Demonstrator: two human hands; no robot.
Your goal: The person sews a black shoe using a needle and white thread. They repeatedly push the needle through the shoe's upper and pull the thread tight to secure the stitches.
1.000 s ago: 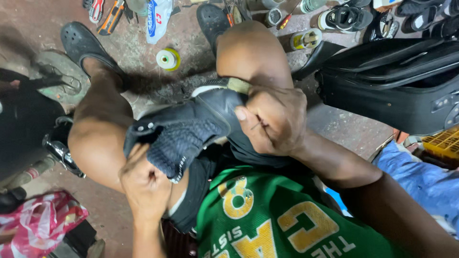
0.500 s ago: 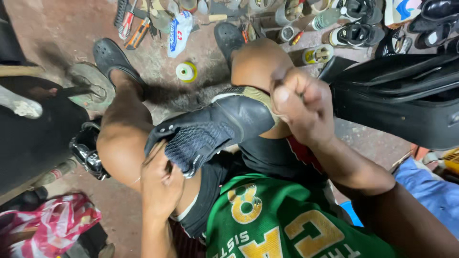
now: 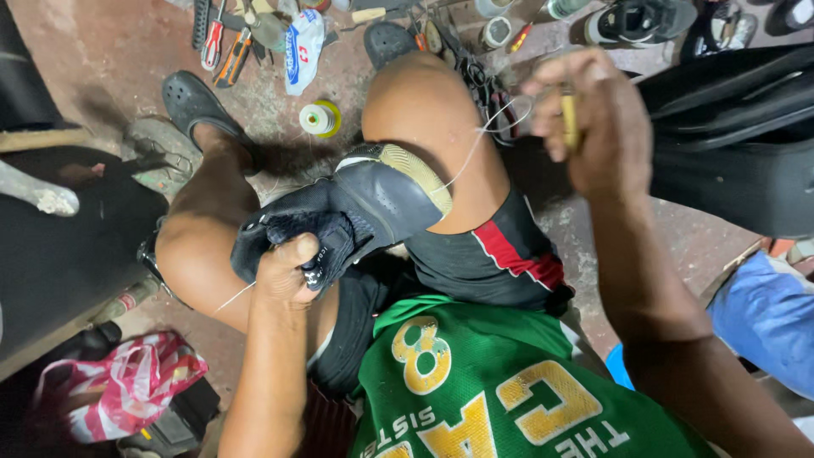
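Black shoe [image 3: 356, 216] lies across the person's lap between the two bare knees, toe toward the right knee, tan sole edge facing up. Left hand [image 3: 288, 270] is fisted tight on the shoe's mesh upper at the heel end, fingers curled in, pinning it against the left thigh. Right hand [image 3: 585, 114] is raised up and to the right of the shoe, well clear of it, fingers pressed together around a thin yellowish tool handle [image 3: 570, 119]; tool tip is hidden, cannot tell its kind. A pale thread [image 3: 475, 153] runs taut from the shoe's sole edge near the toe up to the right hand. A second loose strand trails from the shoe's heel side down past the left wrist. On the floor beyond the shoe: a spool of pale thread [image 3: 320, 119] just past the knees, a dark clog [image 3: 197, 106] on the left foot, and further out a scatter of hand tools [image 3: 225, 42] with red and orange grips. A black suitcase [image 3: 738, 136] sits right of the shoe, behind the right hand. A pink-and-white plastic bag [image 3: 127, 386] lies on the floor left of the shoe, near the left elbow.
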